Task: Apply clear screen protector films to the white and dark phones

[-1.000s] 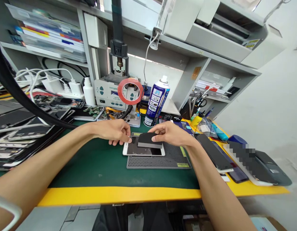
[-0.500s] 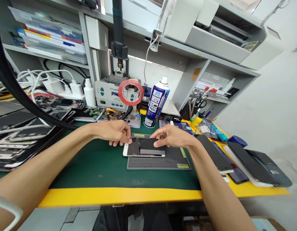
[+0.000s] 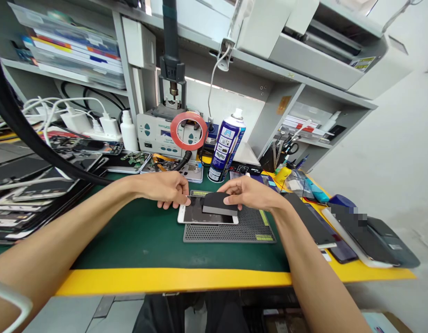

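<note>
A smartphone (image 3: 193, 212) with a white frame and dark screen lies face up, partly on a grey perforated mat (image 3: 214, 233). My left hand (image 3: 174, 192) is closed in a pinch at the phone's far left corner, thumb on its edge. Whether a thin film is also between these fingers I cannot tell. In my right hand (image 3: 243, 193) is a flat black squeegee (image 3: 215, 202) with a straight, lighter grey near edge. It is tilted over the right part of the screen; whether its edge touches the glass is hard to see.
Behind the phone stand a blue spray can (image 3: 226, 148), a roll of red tape (image 3: 189, 131) and a grey control unit (image 3: 158, 134). Several phone screens (image 3: 33, 194) are stacked at left. More phones (image 3: 311, 219) lie at right. A black cable (image 3: 33, 143) arcs across the left.
The squeegee has tilted up in my right hand and shifted slightly away from the phone's near edge, baring more of the screen. My left hand stays at the corner.
</note>
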Motion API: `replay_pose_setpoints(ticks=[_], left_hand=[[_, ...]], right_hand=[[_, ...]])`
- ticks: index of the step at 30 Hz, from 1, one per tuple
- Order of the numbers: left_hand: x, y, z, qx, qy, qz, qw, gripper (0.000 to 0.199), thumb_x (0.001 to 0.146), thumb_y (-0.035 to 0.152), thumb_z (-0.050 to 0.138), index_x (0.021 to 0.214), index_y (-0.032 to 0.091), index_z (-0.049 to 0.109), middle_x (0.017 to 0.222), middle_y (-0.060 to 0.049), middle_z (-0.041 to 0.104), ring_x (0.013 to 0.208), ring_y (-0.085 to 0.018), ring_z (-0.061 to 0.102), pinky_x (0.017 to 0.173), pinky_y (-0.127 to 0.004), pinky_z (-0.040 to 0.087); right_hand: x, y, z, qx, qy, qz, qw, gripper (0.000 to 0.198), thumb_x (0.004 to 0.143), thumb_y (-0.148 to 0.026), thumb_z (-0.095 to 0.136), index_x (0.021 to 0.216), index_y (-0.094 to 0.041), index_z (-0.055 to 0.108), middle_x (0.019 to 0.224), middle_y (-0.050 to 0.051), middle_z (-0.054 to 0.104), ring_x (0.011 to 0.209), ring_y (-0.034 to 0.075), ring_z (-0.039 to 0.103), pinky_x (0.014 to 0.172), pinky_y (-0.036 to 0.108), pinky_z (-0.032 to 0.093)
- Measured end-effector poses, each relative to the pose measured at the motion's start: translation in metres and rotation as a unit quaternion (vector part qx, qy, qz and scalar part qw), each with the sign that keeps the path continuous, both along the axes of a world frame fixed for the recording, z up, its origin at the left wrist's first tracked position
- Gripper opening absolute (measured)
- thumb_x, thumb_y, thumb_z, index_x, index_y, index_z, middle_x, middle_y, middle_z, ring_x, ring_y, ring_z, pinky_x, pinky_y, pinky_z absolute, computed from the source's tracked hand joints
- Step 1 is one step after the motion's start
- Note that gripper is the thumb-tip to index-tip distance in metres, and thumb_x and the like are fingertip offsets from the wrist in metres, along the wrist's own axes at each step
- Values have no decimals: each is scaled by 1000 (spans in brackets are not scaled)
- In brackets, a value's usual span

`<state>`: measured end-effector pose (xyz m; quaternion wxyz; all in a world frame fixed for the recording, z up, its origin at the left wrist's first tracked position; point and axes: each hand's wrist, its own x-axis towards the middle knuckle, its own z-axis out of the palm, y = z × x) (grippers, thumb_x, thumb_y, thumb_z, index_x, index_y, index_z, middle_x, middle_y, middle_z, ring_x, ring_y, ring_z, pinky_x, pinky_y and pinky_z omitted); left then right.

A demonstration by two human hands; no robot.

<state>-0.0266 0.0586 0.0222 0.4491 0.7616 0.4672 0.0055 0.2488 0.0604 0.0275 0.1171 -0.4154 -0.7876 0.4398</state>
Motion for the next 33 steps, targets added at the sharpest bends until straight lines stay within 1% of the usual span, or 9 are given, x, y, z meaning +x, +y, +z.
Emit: replay_pose_setpoints(ticks=[3,6,10,17,22,25,27,29,33], left_hand=[[-1,0,-1,1,-5,0,1000,34,74,50,65,85,19,59,73,-4,67,59,-16,60,50,-25,46],[-1,1,-2,3,-6,2,1000,35,72,52,65,85,20,60,72,-3,67,58,-16,60,49,-25,46],[0,1,-2,3,-6,7,1000,34,72,51,66,85,20,59,72,-3,66,57,-15,60,48,-24,45],[-2,1,-3,3,-3,0,1000,35,74,52,64,86,19,59,74,-4,67,58,-15,60,49,-24,46],[-2,3,-4,3,1,-3,1000,37,74,55,64,86,20,59,75,-5,67,59,-16,60,49,-24,46],[-3,4,-5,3,1,-8,1000,38,76,56,63,86,20,59,76,-5,68,60,-16,61,50,-24,47],[-3,3,-5,2,3,-5,1000,37,76,56,63,86,20,59,75,-5,68,60,-16,61,50,-24,47],[-2,3,-4,1,3,-2,1000,36,76,54,64,86,20,59,75,-4,67,59,-16,60,49,-24,46],[0,1,-2,4,0,-2,1000,31,77,49,64,84,19,59,74,-4,67,58,-15,60,49,-23,46]], right_hand=[[-1,-3,3,-7,-17,4,1000,36,78,-30,69,109,-13,71,76,3,67,60,12,55,52,24,50],[-2,-4,5,-14,-27,-2,1000,39,76,-30,71,111,-13,72,75,2,68,56,12,55,51,24,49],[-2,-3,1,-28,-10,0,1000,43,74,-31,74,113,-13,73,73,2,68,59,13,56,51,24,50],[-1,-3,-1,-42,-13,22,999,43,76,-32,72,115,-15,71,79,3,70,59,14,59,53,27,54],[1,-5,1,-80,-1,33,996,32,75,-30,74,103,-15,68,76,1,68,57,15,62,50,28,56],[4,-5,2,-100,33,10,994,27,74,-28,75,95,-17,63,71,-3,61,57,14,62,50,29,58],[6,-4,3,-91,60,-25,994,26,73,-28,76,91,-17,62,70,-3,58,61,15,62,52,30,61],[8,-2,2,-71,56,-50,995,24,73,-29,77,87,-16,62,71,-2,58,64,15,62,54,31,62],[10,0,2,-55,-4,-45,997,22,75,-30,75,82,-16,59,72,0,62,57,15,65,48,27,58]])
